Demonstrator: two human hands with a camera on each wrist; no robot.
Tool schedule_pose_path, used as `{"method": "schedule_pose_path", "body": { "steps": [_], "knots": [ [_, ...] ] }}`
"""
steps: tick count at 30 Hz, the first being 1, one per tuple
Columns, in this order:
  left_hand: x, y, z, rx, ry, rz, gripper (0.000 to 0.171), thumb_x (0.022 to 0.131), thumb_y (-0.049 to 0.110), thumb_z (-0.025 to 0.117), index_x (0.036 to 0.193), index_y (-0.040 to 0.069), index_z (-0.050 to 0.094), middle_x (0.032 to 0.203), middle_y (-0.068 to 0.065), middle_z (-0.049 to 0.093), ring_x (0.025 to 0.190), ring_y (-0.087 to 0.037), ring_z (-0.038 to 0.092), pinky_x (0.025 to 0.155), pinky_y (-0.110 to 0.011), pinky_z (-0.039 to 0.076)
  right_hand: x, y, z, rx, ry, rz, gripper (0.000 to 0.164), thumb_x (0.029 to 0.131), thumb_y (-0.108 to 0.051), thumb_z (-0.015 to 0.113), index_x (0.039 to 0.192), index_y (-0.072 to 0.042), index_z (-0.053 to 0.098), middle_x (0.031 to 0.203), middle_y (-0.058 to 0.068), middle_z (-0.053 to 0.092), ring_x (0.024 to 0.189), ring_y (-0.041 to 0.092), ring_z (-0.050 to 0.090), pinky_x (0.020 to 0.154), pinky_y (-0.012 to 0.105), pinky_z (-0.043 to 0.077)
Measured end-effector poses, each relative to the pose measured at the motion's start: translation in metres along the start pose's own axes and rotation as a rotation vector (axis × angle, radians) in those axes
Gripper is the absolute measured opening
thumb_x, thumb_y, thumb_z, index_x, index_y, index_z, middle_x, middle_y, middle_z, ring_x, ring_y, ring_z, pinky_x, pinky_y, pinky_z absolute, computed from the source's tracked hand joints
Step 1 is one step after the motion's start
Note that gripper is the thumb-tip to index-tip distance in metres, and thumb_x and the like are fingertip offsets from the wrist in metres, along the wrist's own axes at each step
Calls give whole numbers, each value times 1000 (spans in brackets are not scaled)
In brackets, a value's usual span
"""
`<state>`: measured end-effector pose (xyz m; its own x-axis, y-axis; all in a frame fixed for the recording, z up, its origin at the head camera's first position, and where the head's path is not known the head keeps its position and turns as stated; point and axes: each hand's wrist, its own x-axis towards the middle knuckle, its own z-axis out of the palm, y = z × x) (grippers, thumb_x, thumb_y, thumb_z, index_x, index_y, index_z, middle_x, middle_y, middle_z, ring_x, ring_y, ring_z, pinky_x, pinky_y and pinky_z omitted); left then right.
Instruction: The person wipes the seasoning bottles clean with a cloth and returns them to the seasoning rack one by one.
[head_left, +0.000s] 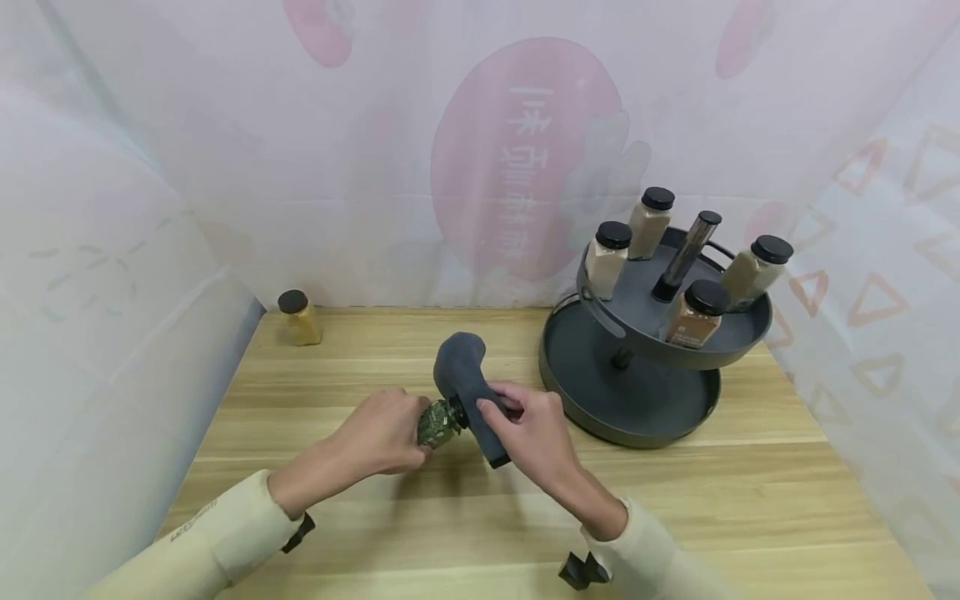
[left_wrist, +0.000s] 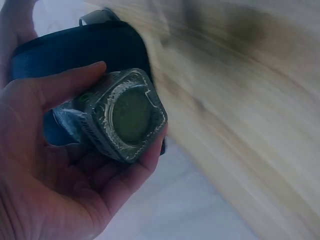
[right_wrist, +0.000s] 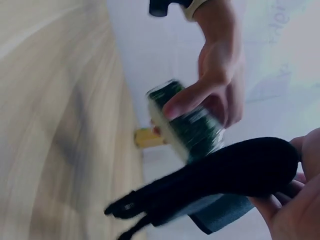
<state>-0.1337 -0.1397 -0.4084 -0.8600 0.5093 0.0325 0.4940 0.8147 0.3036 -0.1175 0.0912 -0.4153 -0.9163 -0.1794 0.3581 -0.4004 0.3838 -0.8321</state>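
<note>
My left hand grips a square glass spice jar full of green flakes. The jar is tilted on its side; its base faces the left wrist camera, with the thumb and fingers around its sides. Its black-capped end meets a soft, dark grey cloth pad with a rounded end and a small loop. That pad is pinched between thumb and fingers of my right hand. Both hands are above the wooden table, close to each other.
On the right stands a dark two-tier round rack. Its upper tier carries several black-capped jars, among them a reddish-brown one. A jar of yellow powder stands at the back left. Patterned white sheets enclose the table's back and sides.
</note>
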Motion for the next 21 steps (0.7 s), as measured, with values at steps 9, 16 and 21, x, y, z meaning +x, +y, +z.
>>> {"method": "schedule_pose_path", "body": {
  "steps": [9, 16, 21],
  "knots": [
    [6, 15, -13, 107, -17, -17, 28, 66, 20, 84, 70, 15, 57, 61, 3, 51, 52, -14, 45, 43, -29, 37, -7, 13, 7, -131, 71, -89, 17, 97, -6, 75, 113, -4, 81, 89, 8, 81, 64, 4, 72, 56, 16, 55],
    [11, 18, -22, 214, 2, 25, 36, 65, 26, 90, 67, 16, 55, 60, 3, 50, 51, -14, 45, 43, -30, 37, -12, 5, 2, -96, 117, -144, 19, 94, -5, 77, 113, -3, 81, 94, 10, 81, 70, 9, 76, 59, 20, 58],
    [15, 23, -24, 236, -21, 36, 35, 66, 26, 89, 67, 15, 55, 60, 3, 50, 51, -14, 45, 42, -30, 37, -12, 9, 2, -144, 134, -188, 19, 95, -3, 75, 113, -2, 81, 87, 9, 80, 60, 4, 69, 53, 17, 54]
  ]
}}
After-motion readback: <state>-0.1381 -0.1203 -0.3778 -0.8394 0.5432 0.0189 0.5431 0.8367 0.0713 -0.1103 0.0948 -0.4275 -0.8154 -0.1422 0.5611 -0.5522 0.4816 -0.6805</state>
